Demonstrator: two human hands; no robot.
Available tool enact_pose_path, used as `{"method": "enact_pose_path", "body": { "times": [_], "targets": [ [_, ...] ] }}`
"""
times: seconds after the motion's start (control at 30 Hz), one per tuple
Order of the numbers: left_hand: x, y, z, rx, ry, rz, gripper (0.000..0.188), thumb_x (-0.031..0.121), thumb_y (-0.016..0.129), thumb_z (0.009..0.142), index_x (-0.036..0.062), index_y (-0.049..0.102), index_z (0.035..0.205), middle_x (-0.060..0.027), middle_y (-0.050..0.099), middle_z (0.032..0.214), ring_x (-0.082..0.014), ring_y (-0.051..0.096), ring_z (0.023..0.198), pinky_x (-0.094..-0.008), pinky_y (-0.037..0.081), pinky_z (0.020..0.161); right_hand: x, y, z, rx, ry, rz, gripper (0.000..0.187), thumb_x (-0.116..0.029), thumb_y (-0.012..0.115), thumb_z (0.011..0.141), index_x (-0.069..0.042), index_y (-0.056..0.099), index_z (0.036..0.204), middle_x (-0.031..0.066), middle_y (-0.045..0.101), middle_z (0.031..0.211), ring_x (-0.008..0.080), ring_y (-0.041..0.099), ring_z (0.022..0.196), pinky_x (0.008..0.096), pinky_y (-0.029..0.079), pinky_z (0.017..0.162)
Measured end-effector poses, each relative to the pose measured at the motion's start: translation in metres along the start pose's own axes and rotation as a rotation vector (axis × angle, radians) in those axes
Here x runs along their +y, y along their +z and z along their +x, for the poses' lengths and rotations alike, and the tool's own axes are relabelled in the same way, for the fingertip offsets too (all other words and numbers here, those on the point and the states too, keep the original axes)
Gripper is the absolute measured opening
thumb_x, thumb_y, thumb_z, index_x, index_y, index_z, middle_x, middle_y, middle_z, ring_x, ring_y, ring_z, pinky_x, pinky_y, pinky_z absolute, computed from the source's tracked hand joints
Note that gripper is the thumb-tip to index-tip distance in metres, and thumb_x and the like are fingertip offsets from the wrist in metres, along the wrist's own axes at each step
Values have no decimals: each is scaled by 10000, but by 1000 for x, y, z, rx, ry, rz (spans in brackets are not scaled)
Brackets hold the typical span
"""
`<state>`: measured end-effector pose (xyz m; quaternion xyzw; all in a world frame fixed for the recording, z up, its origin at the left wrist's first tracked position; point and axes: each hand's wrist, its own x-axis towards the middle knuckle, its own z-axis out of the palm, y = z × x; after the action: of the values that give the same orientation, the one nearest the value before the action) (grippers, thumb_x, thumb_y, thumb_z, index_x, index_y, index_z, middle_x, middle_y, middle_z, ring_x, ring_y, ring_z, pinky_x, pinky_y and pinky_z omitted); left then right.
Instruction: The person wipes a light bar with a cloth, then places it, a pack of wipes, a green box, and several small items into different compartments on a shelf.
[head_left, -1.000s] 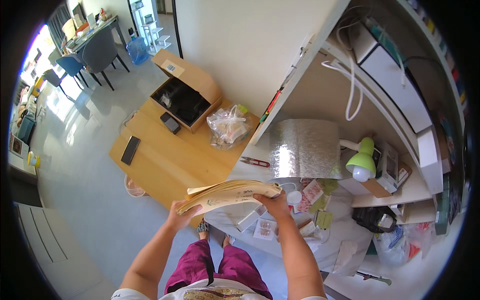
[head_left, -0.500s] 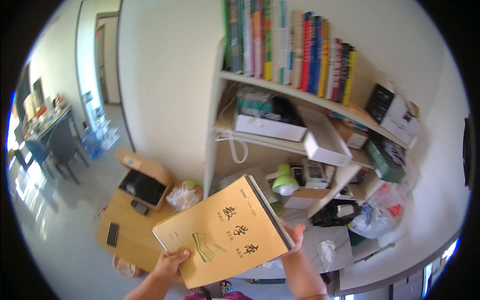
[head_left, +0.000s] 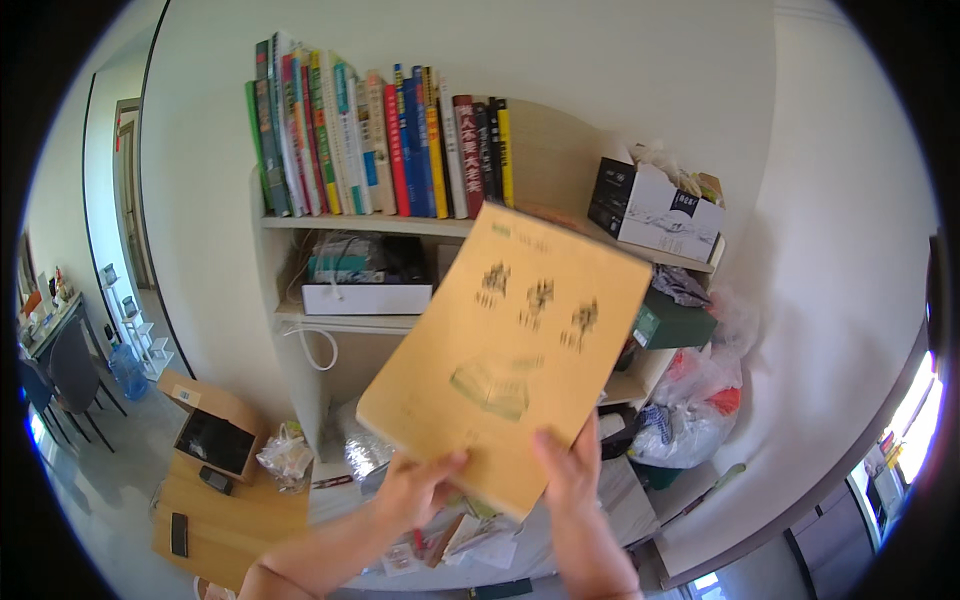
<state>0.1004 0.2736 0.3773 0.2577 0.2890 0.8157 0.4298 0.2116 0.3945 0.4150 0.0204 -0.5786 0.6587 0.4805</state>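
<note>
**Yellow book up at the shelf, both hands on its lower edge**

Head view, and it is the only one. The big yellow book point(head_left: 510, 360) fills the middle of the picture, cover toward the camera, tilted so its long axis climbs from the lower left to the upper right. Both grips sit at the bottom: the left hand point(head_left: 415, 490) clamps the lower left corner, thumb on the cover, and the right hand point(head_left: 572, 470) pinches the lower edge just beside it, fingers lying up the cover. So the whole book stands above and beyond the hands, its top corner up against the open gap on the top shelf point(head_left: 300, 222), just right of the row of upright books point(head_left: 380, 140). The right hand is the nearer of the two to that gap.

Now the containers. A black-and-white box point(head_left: 655, 210) sits at the right end of that top shelf, stuffed with crumpled pale stuff; what exactly, the blur won't tell. One shelf down, a white flat box point(head_left: 365, 298) lies with a cable hanging off it. Right of the shelving, plastic bags point(head_left: 690, 400) bulge with something red and white. Down at the lower left, an open cardboard box point(head_left: 215, 430) rests on the wooden tabletop point(head_left: 230, 525), its inside dark.
</note>
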Motion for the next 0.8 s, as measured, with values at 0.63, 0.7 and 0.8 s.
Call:
{"method": "enact_pose_path", "body": {
  "times": [0.63, 0.7, 0.8],
  "targets": [
    [-25, 165, 281, 225, 94, 175, 370, 274, 545, 897, 19, 458, 1151, -143, 606, 890, -229, 626, 663, -317, 542, 546, -10, -164, 270, 285, 215, -25, 247, -121, 601, 805, 3, 561, 1015, 100, 597, 897, 191, 604, 758, 290, 540, 555],
    [-15, 153, 275, 298, 108, 120, 385, 297, 569, 873, 11, 471, 1111, -138, 612, 868, -221, 630, 647, -312, 525, 504, -10, -172, 282, 352, 170, 36, 235, -101, 612, 820, 19, 549, 1012, 101, 597, 900, 184, 607, 750, 276, 540, 555],
    [-3, 137, 280, 253, 142, 162, 344, 292, 581, 861, -2, 512, 1026, -142, 618, 841, -213, 624, 659, -293, 521, 538, -10, -172, 288, 454, 126, 178, 249, -122, 643, 836, 24, 537, 1007, 101, 599, 897, 187, 613, 738, 276, 542, 563]
  ]
}}
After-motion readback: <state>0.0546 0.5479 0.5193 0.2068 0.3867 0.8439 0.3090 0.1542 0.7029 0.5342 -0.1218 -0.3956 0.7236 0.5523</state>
